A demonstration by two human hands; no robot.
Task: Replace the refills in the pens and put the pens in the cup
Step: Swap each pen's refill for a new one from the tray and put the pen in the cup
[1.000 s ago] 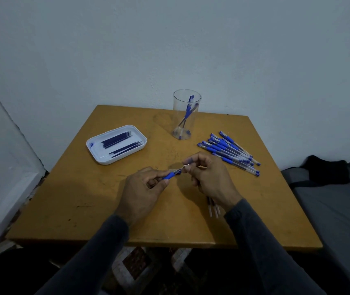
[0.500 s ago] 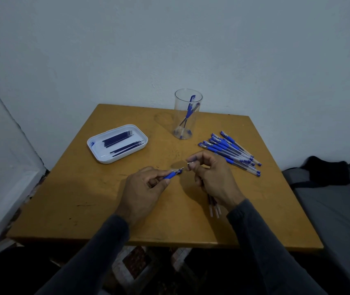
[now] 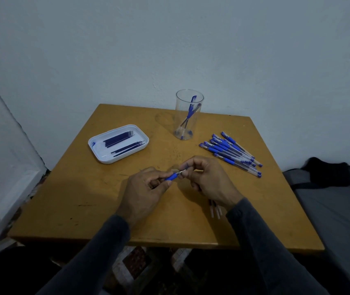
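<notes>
right now the person is working at the tip end of one pen (image 3: 171, 177), held over the table (image 3: 84, 199) well in front of the cup (image 3: 188, 116), on the person's side of it. the left hand (image 3: 146, 191) is curling its fingers round the blue grip and pinching it, with the metal point sticking out toward the right hand (image 3: 208, 179). the right hand's fingertips (image 3: 185, 167) are pinching together at that point; whether they are holding the nose cone or the refill tip itself is too small to tell.

judging from this, the step in hand is the opening or closing of the pen's tip end (which of the two i cannot tell from this view alone). the next move is calling for a steady twist or pull along the pen's axis, with the left hand keeping the barrel from turning.

left of the cup, the white tray (image 3: 97, 154) is holding the dark refills (image 3: 123, 143). right of the cup and a little nearer the person, the pile of pens (image 3: 231, 153) is lying untouched. inside the cup a couple of pens are leaning. farther from the cup, by the right wrist, a few pale thin sticks (image 3: 215, 210) are lying on the table, probably pulled-out refills.
</notes>
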